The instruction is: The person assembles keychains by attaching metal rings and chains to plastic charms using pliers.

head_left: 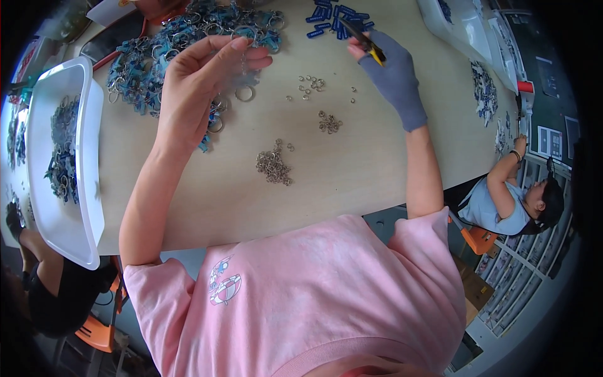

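Key ring [245, 93] on a thin chain hangs from the pinched fingertips of the bare left hand [204, 81], just above the tan table [352, 169] at about eleven o'clock from the table's middle. At one o'clock the right hand [392, 72], in a grey fingerless glove, is closed around small pliers [364, 41] with a yellow and black grip. Between the hands lie loose jump rings [311, 85]; a denser pile of jump rings [274, 164] sits at six o'clock from them. Behind the left hand spreads a heap of blue keychains [160, 60], partly hidden by it. Blue tubes [333, 16] lie at twelve o'clock. A white tray [88, 207] at nine o'clock holds more blue pieces, too small to make out. Another person [521, 201] sits at three o'clock, cut off by the table edge.
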Demonstrator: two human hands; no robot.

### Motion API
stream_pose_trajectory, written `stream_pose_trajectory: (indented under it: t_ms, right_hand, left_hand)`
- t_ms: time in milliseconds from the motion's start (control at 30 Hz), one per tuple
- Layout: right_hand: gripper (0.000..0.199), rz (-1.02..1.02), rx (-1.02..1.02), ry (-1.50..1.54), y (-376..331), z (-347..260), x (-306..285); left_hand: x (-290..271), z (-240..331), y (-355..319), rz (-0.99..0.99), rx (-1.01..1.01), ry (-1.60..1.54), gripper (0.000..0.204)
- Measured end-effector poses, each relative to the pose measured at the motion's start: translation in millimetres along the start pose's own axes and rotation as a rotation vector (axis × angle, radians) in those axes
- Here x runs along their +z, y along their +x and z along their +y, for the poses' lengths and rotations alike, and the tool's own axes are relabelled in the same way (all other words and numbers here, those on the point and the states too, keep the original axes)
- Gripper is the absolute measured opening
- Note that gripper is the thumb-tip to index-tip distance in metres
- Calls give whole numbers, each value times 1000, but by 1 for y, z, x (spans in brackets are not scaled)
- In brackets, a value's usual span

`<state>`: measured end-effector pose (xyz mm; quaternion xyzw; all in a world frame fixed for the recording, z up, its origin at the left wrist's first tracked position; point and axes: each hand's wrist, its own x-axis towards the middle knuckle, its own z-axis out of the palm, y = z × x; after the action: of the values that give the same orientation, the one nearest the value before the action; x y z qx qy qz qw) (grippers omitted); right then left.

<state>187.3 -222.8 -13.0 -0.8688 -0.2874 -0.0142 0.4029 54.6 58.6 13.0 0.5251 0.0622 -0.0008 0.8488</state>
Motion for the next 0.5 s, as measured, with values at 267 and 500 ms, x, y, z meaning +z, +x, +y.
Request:
stream_pose_trajectory:
  t_ms: [267,500]
  right_hand:
    - [30,166,-343,-536,34,11,33]
    - [18,29,-87,-44,14,-27,24]
  left_hand:
    - [3,1,-5,16,-178,-138,22]
    - [16,4,-7,57,-186,-226,31]
